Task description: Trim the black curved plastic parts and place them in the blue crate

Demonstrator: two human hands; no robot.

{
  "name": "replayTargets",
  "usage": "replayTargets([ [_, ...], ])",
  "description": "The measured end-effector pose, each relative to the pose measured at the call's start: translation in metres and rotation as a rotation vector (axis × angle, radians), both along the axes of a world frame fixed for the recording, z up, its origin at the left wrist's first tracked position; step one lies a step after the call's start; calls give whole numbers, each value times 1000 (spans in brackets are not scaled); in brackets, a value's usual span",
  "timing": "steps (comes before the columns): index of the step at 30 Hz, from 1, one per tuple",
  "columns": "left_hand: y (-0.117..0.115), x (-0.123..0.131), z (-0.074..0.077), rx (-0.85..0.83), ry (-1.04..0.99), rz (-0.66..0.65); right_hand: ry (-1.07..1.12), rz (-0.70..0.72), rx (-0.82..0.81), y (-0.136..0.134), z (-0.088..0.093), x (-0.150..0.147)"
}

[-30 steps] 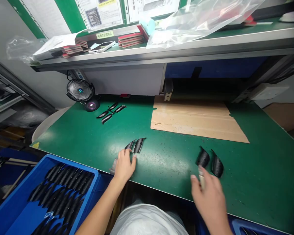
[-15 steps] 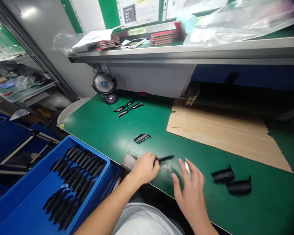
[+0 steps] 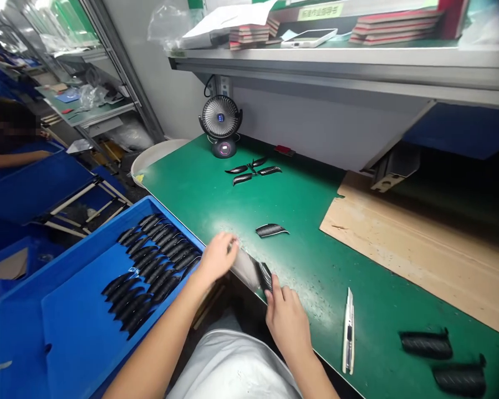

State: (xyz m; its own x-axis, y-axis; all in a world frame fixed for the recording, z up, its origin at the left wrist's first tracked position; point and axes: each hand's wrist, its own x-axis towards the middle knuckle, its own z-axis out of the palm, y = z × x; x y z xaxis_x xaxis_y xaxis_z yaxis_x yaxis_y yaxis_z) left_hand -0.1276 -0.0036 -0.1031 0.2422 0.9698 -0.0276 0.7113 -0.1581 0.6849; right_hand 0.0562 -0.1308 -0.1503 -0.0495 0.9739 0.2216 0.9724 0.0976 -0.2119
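Observation:
My right hand (image 3: 289, 313) is closed on a curved black piece (image 3: 265, 275) with a glossy striped weave, at the table's front edge. That piece touches a grey strip (image 3: 246, 267) lying along the edge. My left hand (image 3: 219, 256) is at the strip's far end, thumb and fingers pinched together; what is between them is hard to make out. To the right of my right hand lies a utility knife (image 3: 348, 332) with its blade out. A similar curved black piece (image 3: 271, 230) rests on the green table (image 3: 191, 188) beyond my hands.
At left, a blue bin (image 3: 72, 310) holds rows of black pieces. Two blurred black pieces (image 3: 426, 343) lie at right. Toward the back are several joined black pieces (image 3: 255, 170), a small fan (image 3: 220, 119) and a cardboard sheet (image 3: 399, 244). Another person's arm (image 3: 16, 159) shows far left.
The utility knife has left my right hand and lies on the table. The black piece has passed from my left hand to my right. My view has turned left.

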Motion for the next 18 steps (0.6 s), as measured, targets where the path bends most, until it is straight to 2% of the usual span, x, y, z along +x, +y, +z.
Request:
replayTargets([
  [3,29,-3,-20,81,27,197,-15,-32,-7,19,-1,-5],
  [7,38,4,-44,124,73,333,45,116,-30,16,3,9],
  [13,34,8,-55,167,128,365,-53,207,-75,33,13,6],
  [18,36,5,-57,182,129,357,-181,268,-38,28,13,12],
])
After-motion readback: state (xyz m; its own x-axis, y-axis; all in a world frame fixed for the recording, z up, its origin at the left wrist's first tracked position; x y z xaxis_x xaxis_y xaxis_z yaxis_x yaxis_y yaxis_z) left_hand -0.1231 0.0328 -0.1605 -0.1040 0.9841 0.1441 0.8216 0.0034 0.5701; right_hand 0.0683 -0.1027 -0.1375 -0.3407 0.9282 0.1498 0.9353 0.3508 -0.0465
